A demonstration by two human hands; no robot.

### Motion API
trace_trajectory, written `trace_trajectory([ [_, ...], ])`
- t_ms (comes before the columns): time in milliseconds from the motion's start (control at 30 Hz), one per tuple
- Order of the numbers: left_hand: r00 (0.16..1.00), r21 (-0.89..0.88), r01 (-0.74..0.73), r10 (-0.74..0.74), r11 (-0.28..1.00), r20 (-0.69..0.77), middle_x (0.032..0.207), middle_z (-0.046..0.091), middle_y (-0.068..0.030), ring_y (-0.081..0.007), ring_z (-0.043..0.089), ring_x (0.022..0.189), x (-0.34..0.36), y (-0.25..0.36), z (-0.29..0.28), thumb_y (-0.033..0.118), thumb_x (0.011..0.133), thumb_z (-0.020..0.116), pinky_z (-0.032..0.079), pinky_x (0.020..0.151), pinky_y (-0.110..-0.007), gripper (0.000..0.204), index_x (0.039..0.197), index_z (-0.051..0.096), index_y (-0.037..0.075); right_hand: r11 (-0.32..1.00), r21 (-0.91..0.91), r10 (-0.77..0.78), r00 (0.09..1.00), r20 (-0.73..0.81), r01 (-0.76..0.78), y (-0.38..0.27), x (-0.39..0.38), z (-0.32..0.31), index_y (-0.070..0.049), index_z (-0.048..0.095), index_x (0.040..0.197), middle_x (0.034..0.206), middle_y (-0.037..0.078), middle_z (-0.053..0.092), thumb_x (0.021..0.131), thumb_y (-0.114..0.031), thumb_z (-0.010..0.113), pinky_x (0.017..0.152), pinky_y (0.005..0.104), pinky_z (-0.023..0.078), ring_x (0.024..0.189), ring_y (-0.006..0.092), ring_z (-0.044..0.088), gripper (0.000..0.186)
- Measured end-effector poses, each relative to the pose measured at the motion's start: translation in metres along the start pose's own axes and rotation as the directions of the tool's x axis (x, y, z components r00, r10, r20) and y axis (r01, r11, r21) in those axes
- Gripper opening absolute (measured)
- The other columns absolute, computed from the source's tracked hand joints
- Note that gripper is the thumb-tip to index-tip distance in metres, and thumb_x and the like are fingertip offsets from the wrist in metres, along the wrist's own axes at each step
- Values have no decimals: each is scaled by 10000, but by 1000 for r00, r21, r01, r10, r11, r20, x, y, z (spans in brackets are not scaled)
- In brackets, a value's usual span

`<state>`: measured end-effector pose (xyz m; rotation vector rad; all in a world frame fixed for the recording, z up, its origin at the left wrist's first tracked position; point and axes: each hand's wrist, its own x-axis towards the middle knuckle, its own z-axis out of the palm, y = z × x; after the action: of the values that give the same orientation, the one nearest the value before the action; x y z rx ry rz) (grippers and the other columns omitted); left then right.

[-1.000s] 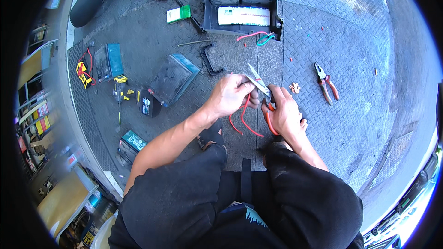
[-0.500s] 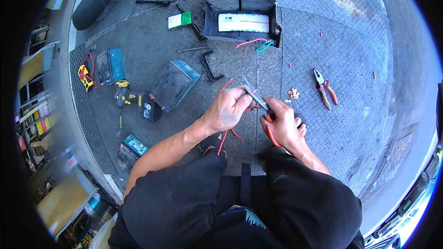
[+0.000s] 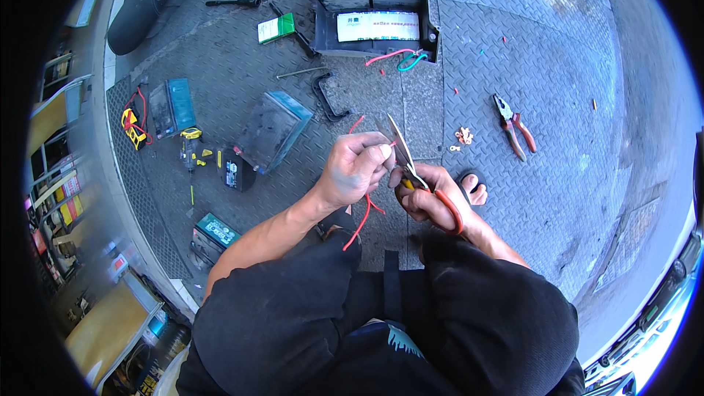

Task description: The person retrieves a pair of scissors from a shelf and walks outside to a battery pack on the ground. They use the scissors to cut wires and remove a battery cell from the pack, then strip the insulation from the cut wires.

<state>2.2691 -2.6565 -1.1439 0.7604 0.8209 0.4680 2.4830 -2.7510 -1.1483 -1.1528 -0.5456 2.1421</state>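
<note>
A length of red wire is pinched in the fingers of my left hand, one end poking up above the hand and the others hanging below it. Its short tip shows at the thumb, beside the blades of the scissors. These have orange-red handles, and my right hand is closed around them, with its thumb and fingers close to my left fingertips. The blades point up and away from me, slightly parted. Whether they touch the wire I cannot tell.
Red-handled pliers and small copper-coloured terminals lie to the right. Ahead, a black battery tray has red and green wires at its edge. Several batteries, one large, and a yellow-and-black drill are to the left.
My right hand has turned the scissors more upright and their blades have parted. My left hand has shifted slightly left, still pinching the wire.
</note>
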Motion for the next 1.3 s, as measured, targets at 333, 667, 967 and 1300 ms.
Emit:
trace_trajectory([
  [333,997,8,0,1,1000,-74,629,440,51,-26,373,490,-2,-10,4,239,1092,587,272,428,-245,333,861,621,0,946,291,104,984,142,-142,6,-1,0,34,591,1266,831,14,510,925,-40,614,524,250,315,617,77,421,350],
  [667,981,-20,159,-161,987,-105,716,525,42,-32,470,526,-6,2,13,174,1149,499,368,472,-240,220,1052,635,31,514,-843,-537,825,-173,158,4,9,1,-10,679,1276,980,193,673,775,-21,830,744,449,574,831,372,701,523],
  [967,991,-222,126,-134,967,-19,678,442,51,-26,374,497,-5,10,20,189,1101,572,273,430,-251,211,972,636,35,859,-472,-307,936,-169,196,6,-2,8,16,676,1260,859,23,575,865,27,713,628,286,468,717,89,558,397],
  [1300,984,-319,106,-146,942,-104,614,380,84,-15,317,456,-2,3,20,177,1096,563,204,400,-248,272,877,595,19,958,283,-51,998,32,40,13,2,11,-6,618,1228,870,-23,516,918,53,603,538,241,349,654,60,462,316],
])
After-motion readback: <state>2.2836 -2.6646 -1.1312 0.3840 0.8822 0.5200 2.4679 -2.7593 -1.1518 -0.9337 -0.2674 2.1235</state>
